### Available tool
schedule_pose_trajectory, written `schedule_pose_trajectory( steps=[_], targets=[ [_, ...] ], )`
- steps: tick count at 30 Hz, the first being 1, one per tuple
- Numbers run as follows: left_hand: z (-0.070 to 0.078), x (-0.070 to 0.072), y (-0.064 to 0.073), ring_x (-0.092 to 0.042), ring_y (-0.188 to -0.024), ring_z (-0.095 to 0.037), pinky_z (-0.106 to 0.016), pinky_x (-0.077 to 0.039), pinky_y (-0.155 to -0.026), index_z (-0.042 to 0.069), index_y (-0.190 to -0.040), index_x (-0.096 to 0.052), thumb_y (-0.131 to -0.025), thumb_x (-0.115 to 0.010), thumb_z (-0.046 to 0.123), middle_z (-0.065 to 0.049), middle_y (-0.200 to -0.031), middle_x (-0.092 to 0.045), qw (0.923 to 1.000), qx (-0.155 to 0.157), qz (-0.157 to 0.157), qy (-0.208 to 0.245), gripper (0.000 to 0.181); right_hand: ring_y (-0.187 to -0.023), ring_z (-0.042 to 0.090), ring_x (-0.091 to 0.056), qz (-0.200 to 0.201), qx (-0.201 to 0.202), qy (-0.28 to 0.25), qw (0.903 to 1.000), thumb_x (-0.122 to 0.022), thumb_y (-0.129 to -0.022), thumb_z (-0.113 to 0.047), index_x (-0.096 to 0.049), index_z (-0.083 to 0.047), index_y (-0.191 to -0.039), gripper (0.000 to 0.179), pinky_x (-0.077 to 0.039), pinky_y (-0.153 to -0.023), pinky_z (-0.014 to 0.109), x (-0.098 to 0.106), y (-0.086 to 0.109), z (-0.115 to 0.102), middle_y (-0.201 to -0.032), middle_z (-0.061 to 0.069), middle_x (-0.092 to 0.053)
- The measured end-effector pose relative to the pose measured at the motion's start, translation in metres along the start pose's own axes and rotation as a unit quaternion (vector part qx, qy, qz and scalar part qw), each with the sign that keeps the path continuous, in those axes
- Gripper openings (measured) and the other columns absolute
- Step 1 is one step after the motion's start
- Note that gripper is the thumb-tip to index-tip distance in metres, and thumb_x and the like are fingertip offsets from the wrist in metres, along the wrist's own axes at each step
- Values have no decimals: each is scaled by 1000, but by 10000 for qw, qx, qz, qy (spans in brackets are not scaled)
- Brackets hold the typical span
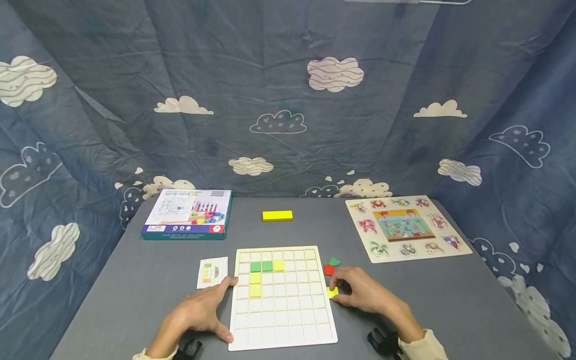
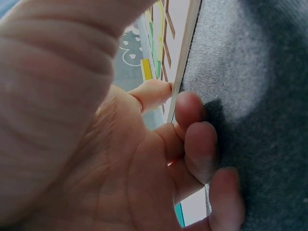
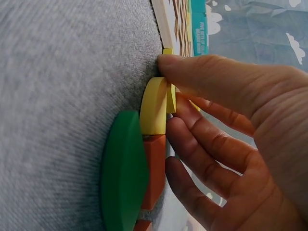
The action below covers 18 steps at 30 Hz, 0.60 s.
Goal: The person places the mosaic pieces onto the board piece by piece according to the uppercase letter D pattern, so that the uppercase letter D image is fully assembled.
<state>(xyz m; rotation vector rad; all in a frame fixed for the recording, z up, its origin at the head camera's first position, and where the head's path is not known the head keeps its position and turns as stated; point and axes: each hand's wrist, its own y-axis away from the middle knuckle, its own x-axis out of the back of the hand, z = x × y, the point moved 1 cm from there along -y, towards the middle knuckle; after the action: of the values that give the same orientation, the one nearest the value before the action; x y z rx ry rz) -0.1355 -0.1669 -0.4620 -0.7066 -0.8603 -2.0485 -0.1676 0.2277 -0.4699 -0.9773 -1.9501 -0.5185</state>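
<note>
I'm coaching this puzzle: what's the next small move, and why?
Probably lift the yellow tile onto the white board: the right hand pinches it by the board's right edge, the left hand touches the opposite edge, and lower rows are bare.

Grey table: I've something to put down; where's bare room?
Bare: between the yellow block and the puzzle board; left of the pattern card, below the box; right of the right hand, below that board. Crowded: the grid board's right edge, where that hand pinches a yellow piece beside a red piece and a green piece.
</note>
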Motion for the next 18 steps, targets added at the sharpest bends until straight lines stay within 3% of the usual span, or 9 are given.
schedule_pose_trajectory(
  steps=[18],
  targets=[
    [0, 0, -1, -53, -127, -34, -60, -43, -99, 11, -146, -37, -51, -99, 40, -18, -148, -50, 10000, 2, 30, 16, 117, -78, 6, -57, -21, -139, 63, 9999, -80, -84, -17, -68, -17, -92, 14, -50, -71, 25, 7, -3, -4, -86, -10, -63]
  ],
)
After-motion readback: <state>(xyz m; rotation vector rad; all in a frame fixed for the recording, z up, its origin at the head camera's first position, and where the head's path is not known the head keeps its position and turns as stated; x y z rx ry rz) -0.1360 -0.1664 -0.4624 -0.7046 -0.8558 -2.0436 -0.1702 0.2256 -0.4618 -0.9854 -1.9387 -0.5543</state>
